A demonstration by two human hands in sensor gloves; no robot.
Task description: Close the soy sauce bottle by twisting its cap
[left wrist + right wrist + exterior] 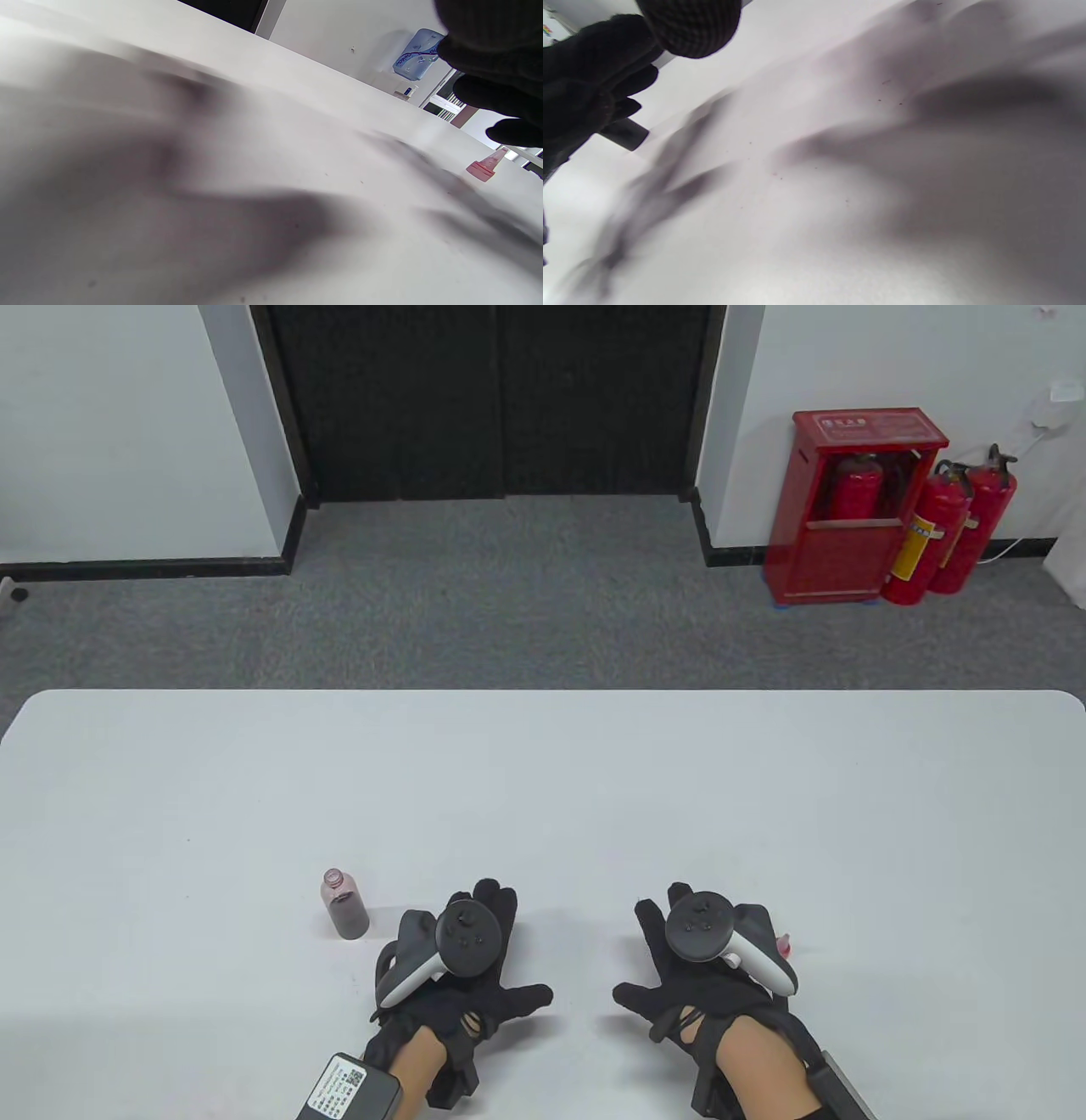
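The long white table [543, 780] ran nearly the full width of the table view, its far edge and rounded corners in sight, and its far half lay bare. Both gloved hands rested flat near the near edge, fingers spread and gripping nothing: the left hand [462, 976] and the right hand [704, 976], each with one dark tracker strapped on its back.

One small clear bottle of dark soy sauce [344, 903] stood upright and uncapped just beyond and to the left of the left hand, apart from it. One small pinkish-red pointed cap [784, 945] lay on the table beside the right hand's outer edge, half hidden by the tracker; whether it touched the glove could not be told. The left wrist view showed the cap [485, 166] on the tabletop below that hand's dark fingertips [509, 133].

Beyond the table, on grey carpet, stood one red extinguisher cabinet [848, 509] with two red fire extinguishers [950, 530] beside it.
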